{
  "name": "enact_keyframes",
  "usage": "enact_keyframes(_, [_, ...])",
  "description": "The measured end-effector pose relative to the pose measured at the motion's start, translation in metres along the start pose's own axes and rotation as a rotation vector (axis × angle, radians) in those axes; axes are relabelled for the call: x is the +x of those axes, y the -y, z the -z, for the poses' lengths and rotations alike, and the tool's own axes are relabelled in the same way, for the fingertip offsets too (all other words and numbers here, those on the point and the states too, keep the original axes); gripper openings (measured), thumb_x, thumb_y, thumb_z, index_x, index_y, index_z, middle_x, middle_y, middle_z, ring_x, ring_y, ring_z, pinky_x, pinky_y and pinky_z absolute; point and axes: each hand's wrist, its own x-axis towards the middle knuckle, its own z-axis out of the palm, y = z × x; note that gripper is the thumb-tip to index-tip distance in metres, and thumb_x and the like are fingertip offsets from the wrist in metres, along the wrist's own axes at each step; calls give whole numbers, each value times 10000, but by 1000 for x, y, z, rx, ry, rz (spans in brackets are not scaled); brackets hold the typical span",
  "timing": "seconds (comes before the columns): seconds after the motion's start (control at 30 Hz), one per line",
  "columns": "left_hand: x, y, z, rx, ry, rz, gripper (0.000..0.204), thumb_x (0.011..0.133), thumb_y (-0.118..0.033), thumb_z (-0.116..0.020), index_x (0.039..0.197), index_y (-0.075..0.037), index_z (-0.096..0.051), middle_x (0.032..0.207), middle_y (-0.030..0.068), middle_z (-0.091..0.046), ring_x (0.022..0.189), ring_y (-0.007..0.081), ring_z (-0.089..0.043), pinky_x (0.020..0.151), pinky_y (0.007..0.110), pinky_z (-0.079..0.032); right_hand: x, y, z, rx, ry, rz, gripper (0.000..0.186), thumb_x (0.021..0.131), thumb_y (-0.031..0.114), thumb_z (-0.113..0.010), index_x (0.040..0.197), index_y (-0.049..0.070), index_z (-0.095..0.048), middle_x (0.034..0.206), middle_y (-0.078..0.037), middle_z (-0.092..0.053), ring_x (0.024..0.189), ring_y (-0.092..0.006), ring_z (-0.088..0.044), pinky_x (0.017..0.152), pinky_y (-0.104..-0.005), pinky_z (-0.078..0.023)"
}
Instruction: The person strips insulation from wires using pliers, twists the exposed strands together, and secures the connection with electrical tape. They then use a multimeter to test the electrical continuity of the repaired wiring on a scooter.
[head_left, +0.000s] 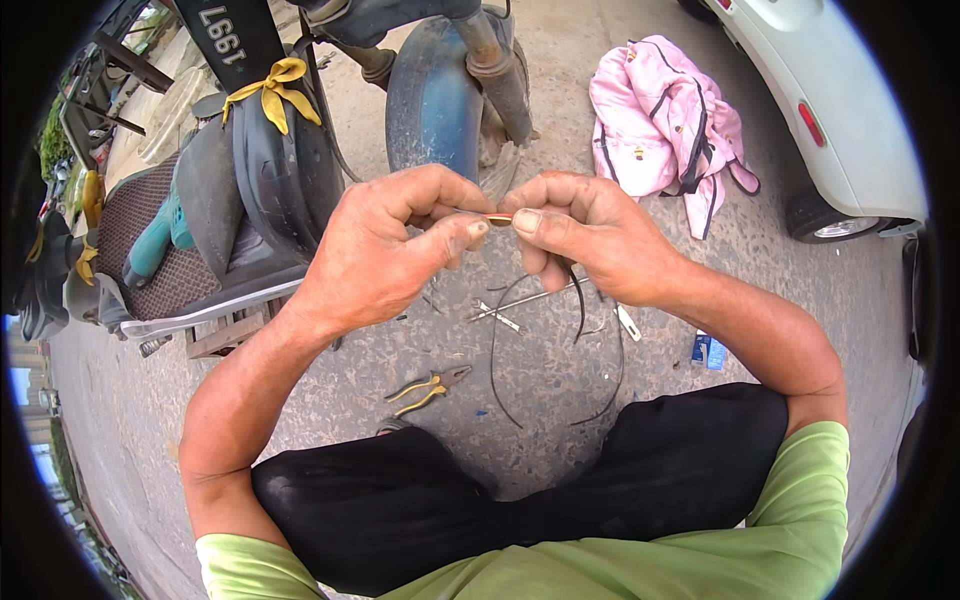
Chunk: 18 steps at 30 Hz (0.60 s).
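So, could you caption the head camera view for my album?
The left hand and right hand pinch a thin reddish wire above rough ground where yellow-handled pliers lie.

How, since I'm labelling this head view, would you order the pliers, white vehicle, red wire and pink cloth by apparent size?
1. White vehicle, partly shown
2. Pink cloth
3. Pliers
4. Red wire, visible part

Daylight lies on worn grey pavement [130,430], a white car [850,110] at right, perhaps greenery [52,145] far left.
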Motion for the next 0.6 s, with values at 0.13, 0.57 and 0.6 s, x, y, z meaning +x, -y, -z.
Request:
enact_keyframes(0.13, [2,-3,-2,-14,-32,-1,179,934,-128,-666,1018,30,-674,843,69,-692,701,94,-624,629,236,-508,0,0,-1,28,35,10,245,997,265,-607,1081,35,-602,766,-20,-606,621,-90,-576,567,-232,-470])
enact_keyframes(0.57, [3,1,4,-394,2,86,169,943,-166,-667,979,-7,-624,795,52,-658,687,102,-619,626,246,-516,0,1,-2,223,-12,71,234,991,262,-611,1084,48,-593,798,-34,-637,662,-103,-614,590,-236,-476])
enact_keyframes(0.6, [2,0,4,-366,10,79,167,942,-166,-668,968,-8,-621,794,52,-655,688,100,-619,624,246,-515,0,1,-1,240,-3,68,235,990,264,-611,1081,49,-593,797,-33,-635,666,-102,-613,590,-238,-474])
